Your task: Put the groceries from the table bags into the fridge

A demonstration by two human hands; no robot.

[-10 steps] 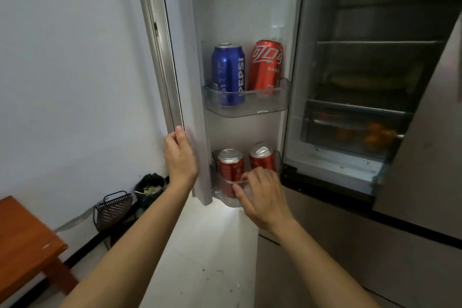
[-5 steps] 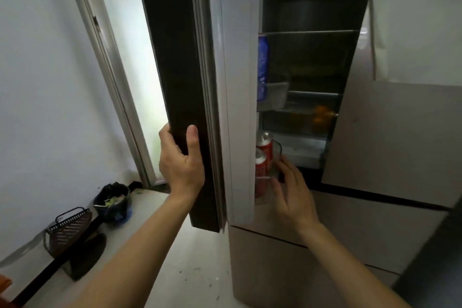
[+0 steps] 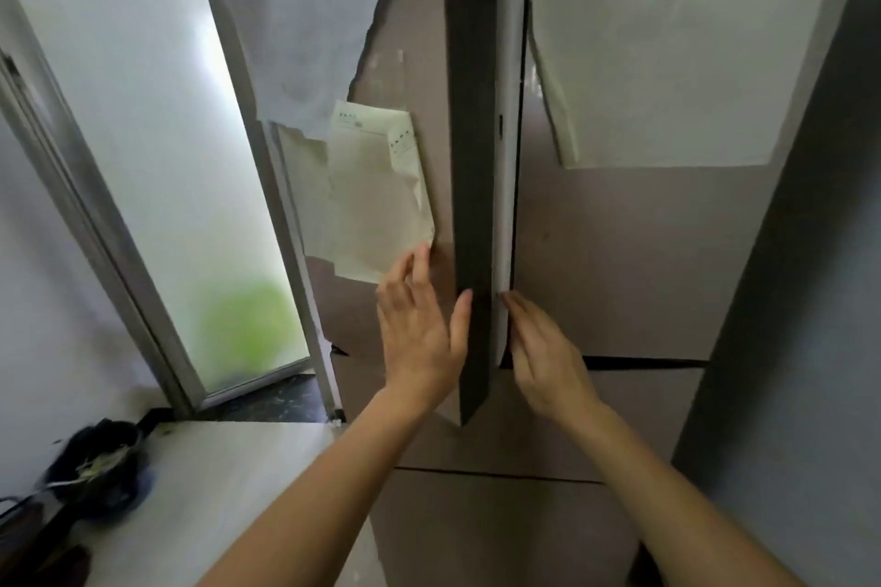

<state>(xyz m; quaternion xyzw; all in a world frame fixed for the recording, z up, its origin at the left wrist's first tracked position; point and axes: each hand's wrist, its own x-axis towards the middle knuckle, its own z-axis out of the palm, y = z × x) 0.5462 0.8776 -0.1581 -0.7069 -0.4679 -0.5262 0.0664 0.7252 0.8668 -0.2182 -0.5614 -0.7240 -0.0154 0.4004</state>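
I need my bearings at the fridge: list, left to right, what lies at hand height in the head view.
frosted glass door → left hand → dark edge of the nearly closed left fridge door → right hand → right fridge door → grey wall

The taupe fridge door fronts point(image 3: 619, 253) look smooth and matt, the dark side edge point(image 3: 469, 157) dull beside its glossier white plastic lining point(image 3: 507, 157), the pale paper sheets point(image 3: 376, 205) stuck on them creased, and the frosted glass pane point(image 3: 157, 133) sits in a grey metal frame point(image 3: 95, 229).
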